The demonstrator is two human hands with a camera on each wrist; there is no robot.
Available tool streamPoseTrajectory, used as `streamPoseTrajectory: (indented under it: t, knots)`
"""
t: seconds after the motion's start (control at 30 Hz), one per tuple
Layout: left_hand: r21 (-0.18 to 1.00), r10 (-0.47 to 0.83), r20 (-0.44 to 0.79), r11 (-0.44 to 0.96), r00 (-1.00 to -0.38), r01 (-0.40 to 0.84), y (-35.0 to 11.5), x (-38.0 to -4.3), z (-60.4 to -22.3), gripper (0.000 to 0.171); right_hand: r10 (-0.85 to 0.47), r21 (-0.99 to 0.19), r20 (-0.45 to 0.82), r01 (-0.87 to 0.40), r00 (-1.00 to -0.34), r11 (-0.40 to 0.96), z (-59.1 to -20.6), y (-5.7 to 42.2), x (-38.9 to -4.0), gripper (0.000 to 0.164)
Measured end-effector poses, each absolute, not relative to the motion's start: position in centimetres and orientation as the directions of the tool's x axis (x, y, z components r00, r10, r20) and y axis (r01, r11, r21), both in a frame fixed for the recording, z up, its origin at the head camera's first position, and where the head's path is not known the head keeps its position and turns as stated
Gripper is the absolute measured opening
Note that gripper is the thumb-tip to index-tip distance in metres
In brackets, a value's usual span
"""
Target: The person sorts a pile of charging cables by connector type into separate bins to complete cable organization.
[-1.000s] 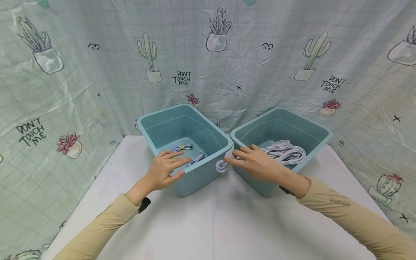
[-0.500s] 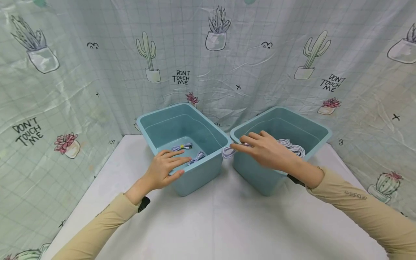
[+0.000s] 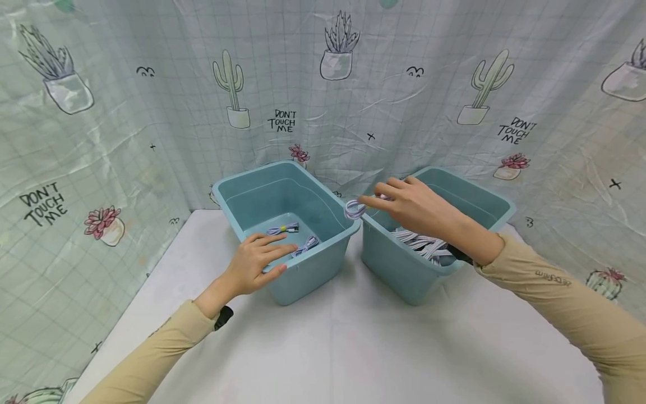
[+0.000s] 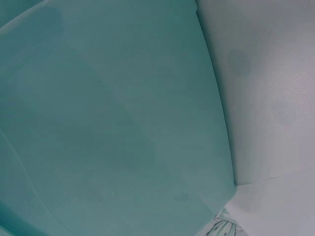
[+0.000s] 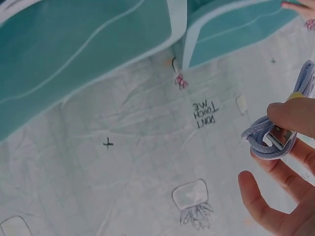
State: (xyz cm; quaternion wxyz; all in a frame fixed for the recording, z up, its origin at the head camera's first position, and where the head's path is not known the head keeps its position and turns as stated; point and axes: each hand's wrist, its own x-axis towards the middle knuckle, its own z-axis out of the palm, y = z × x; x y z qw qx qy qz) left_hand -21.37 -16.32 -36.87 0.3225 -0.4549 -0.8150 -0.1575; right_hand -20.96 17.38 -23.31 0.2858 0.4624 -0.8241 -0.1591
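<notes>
My right hand [image 3: 414, 207] pinches a coiled, pale lavender USB cable [image 3: 355, 209] above the near gap between two teal bins. In the right wrist view, thumb and fingers hold this cable [image 5: 261, 142], its metal plug and a yellow tie showing. My left hand [image 3: 254, 264] rests at the near rim of the left bin [image 3: 313, 275], fingers extended over the inside. Within that bin lie two small bundled cables, one with a yellow tie [image 3: 282, 229], the other nearer the front wall [image 3: 306, 245]. The left wrist view shows only the teal bin wall [image 4: 123, 118] and white surface.
The right bin [image 3: 393, 269] holds several white coiled cables [image 3: 424, 244], partly hidden by my right arm. Both bins stand on a white-covered table [image 3: 323, 348]. A cactus-print curtain [image 3: 414, 112] encloses the back and sides.
My right hand has risen with the cable, from low between the bins to above their rims. The bundles in the right bin are more exposed at the front. My left hand stays put.
</notes>
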Motion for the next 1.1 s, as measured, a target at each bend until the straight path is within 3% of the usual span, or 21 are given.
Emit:
streamPoseTrajectory:
  t: [0.27,0.57,0.83,1.1]
  knots:
    - [-0.036,0.639,0.671,0.534,-0.376,0.845,-16.3,-21.2,-36.8,0.046,-0.854,0.531,0.37,-0.671,-0.365,0.518,-21.8,16.1,-22.6,0.046]
    - [-0.036,0.635,0.676,0.534,-0.373,0.845,-16.3,-21.1,-36.7,0.049,-0.84,0.539,0.379,-0.646,-0.387,0.541,-20.5,13.8,-24.8,0.046]
    - [-0.038,0.637,0.675,0.533,-0.371,0.845,-16.2,-21.0,-36.6,0.047,-0.839,0.55,0.408,-0.636,-0.361,0.541,-20.5,11.1,-26.6,0.041]
    - [-0.031,0.639,0.667,0.537,-0.382,0.843,-16.3,-21.1,-36.6,0.043,-0.822,0.514,0.358,-0.641,-0.443,0.569,-20.7,8.8,-28.3,0.042]
